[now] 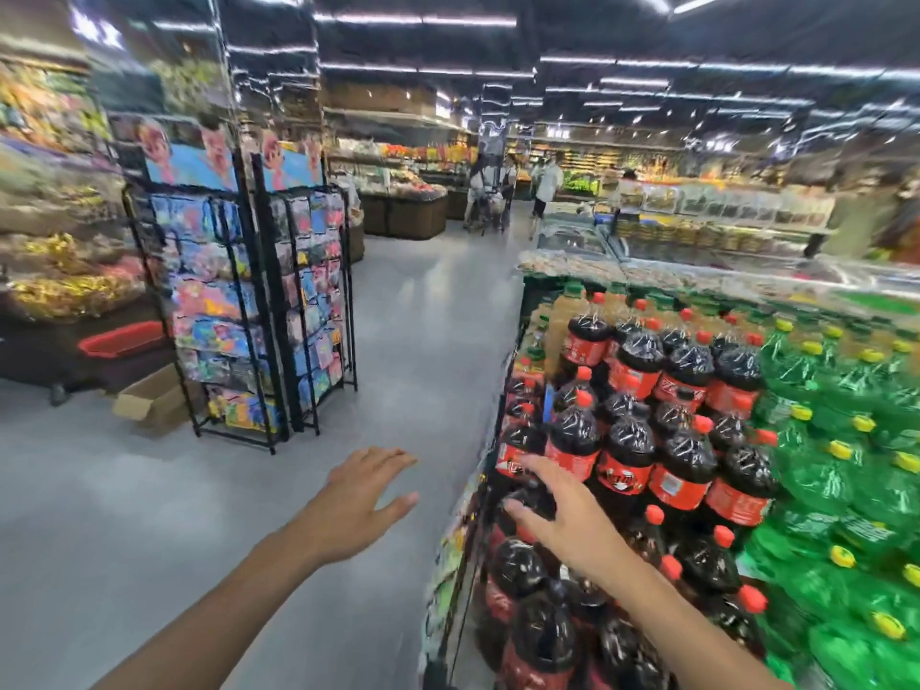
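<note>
I stand in a supermarket aisle beside a stepped display of large dark cola bottles (627,440) with red caps and red labels. My right hand (562,515) reaches over the display's near corner with fingers spread and straight, just above the bottles; whether it touches one I cannot tell. My left hand (358,495) hovers over the grey floor to the left of the display, fingers straight, holding nothing. Green bottles with yellow caps (841,465) fill the display's right side.
Two black wire racks (249,301) of colourful packets stand ahead on the left, with a cardboard box (149,395) and a red basket (119,338) beside them. Produce stands line the left. Chest freezers (577,236) sit behind the bottles. Shoppers (490,191) stand far down the aisle.
</note>
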